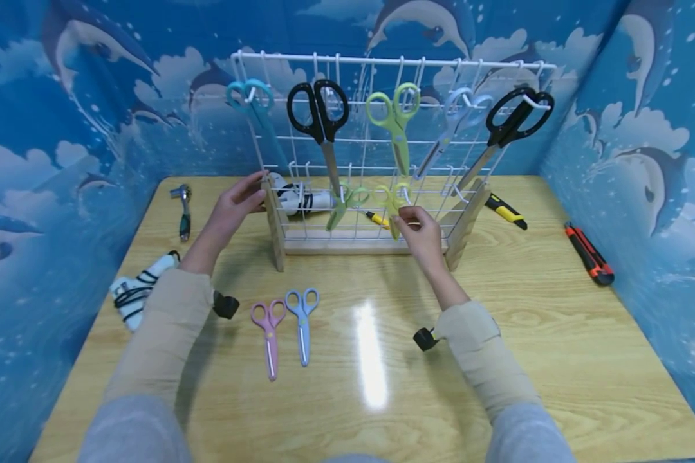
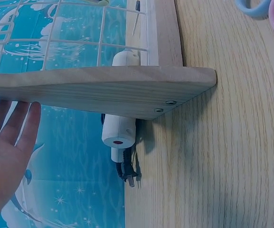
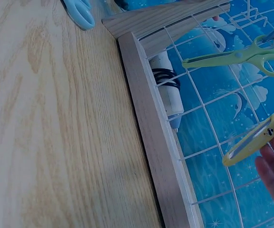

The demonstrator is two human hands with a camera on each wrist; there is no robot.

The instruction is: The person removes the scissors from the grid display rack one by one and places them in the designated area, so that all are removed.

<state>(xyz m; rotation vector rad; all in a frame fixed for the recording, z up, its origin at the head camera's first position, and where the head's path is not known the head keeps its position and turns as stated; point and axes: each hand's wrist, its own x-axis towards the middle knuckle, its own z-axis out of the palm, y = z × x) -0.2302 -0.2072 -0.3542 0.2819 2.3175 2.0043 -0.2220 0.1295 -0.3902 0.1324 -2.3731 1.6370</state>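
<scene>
A white wire rack [image 1: 359,241] with wooden side posts stands upright on the table. My right hand [image 1: 421,235] pinches the blade end of yellow scissors [image 3: 255,137], which are at a lower hook of the rack. Against the left wooden post [image 2: 103,90] rest the extended fingertips of my left hand [image 1: 231,206]. Green scissors [image 1: 337,215] hang left of the yellow pair. Along the upper row hang teal scissors [image 1: 260,116], black scissors [image 1: 321,119], light green scissors [image 1: 397,125], pale blue scissors [image 1: 448,128] and another black pair [image 1: 509,132].
Pink scissors [image 1: 270,334] and blue scissors [image 1: 303,321] lie before the rack. A cord-wrapped white tool [image 1: 292,199] lies behind it; another [image 1: 139,292] and a ratchet [image 1: 184,212] are at left. A yellow-black cutter [image 1: 506,212] and a red-black cutter [image 1: 591,254] lie at right.
</scene>
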